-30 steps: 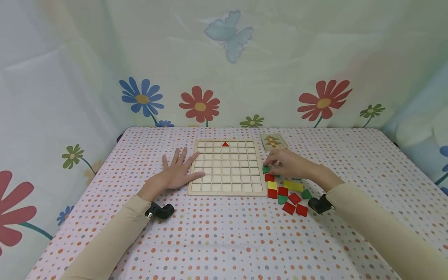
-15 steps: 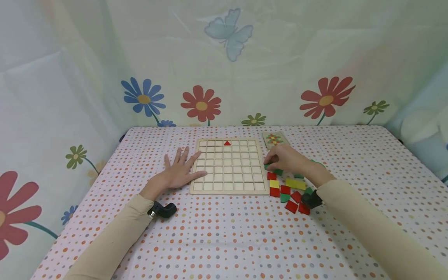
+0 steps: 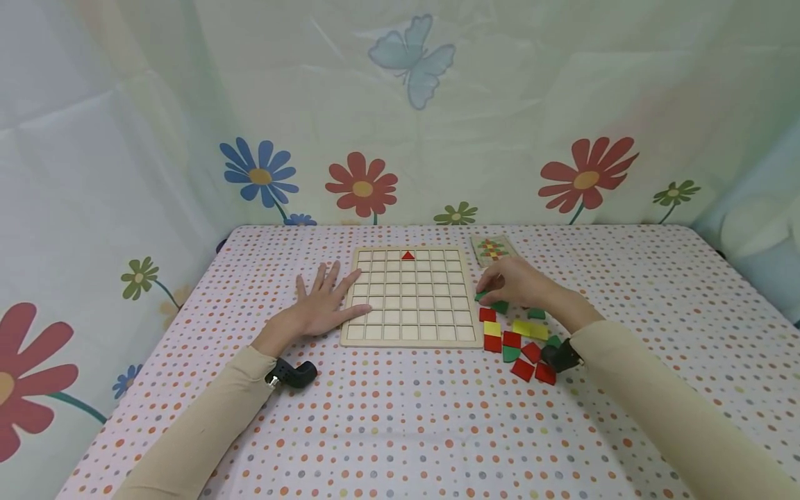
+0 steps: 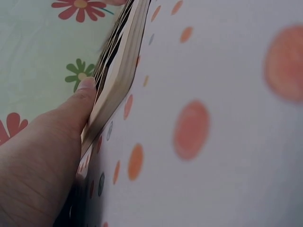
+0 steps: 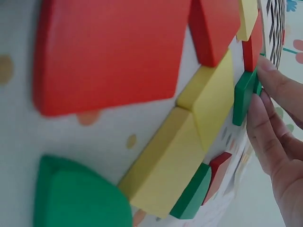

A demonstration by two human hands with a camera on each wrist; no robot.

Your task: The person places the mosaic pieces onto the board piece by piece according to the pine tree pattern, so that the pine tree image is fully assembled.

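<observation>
From my end: dotted cloth [image 3: 400, 430] on the table, floral backdrop [image 3: 500, 125] behind. The wooden board [image 3: 416, 303] lies flat, 7 by 7 cells, with 1 red triangle [image 3: 408, 255] in the top row, 4th cell. Left hand [image 3: 319, 309] loose, fingers spread on the cloth, thumb resting over the board's left edge. Right hand [image 3: 512, 281] pinches a green tile [image 3: 480, 296] between thumb and fingers, just beside the board's right edge; a 2nd green tile [image 3: 500, 307] sits right under it. Red tiles [image 3: 522, 369] and 2 yellow tiles [image 3: 530, 329] lie nearer me. The black wrist camera [image 3: 561, 357] partly blocks 1 more green piece [image 3: 553, 341].

Versus 1.0 s ago: that piece showed more fully, and the 2nd green tile was more covered by fingers. Left hand and triangle unchanged.

Pattern card [image 3: 491, 249] beyond the right hand: red, yellow and green print, detail too small to read.
</observation>
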